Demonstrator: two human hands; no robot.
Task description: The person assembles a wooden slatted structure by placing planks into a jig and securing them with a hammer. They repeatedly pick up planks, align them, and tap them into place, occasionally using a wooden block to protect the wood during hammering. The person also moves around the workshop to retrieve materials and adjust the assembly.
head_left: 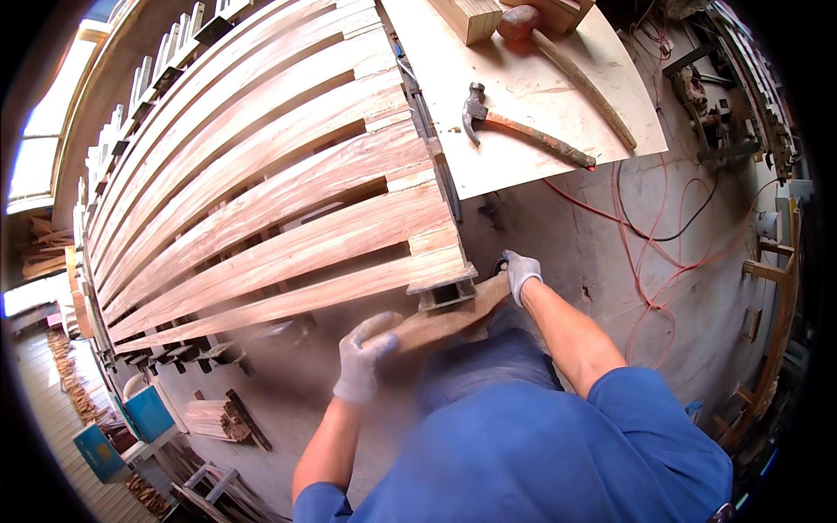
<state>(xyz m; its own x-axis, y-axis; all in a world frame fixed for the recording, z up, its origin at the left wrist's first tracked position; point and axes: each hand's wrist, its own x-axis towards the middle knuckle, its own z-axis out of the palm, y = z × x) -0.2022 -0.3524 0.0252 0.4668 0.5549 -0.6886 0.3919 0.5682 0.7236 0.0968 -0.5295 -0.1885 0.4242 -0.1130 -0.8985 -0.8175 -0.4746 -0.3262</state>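
Observation:
In front of my body a tan-brown, slightly curved length that looks like a wooden board (449, 324) slants between my hands, blurred in places. My left hand (362, 356), in a pale glove, is closed on its left end. Similarly gloved, my right hand (522, 272) grips the other end, its fingers partly hidden; a small dark shape shows at the fingertips. Just beyond lies the near corner of a large slatted panel of pale wooden strips (349, 227), resting on metal bars. A metal bracket end (446, 292) sticks out under that corner.
Right of the panel, a light board (540, 109) carries a claw hammer (523, 135), a mallet (584, 87) and wooden blocks (471, 17). Red hoses (641, 270) loop across the concrete floor. Stacked wood (214, 420) lies at lower left. A wooden frame (767, 349) stands far right.

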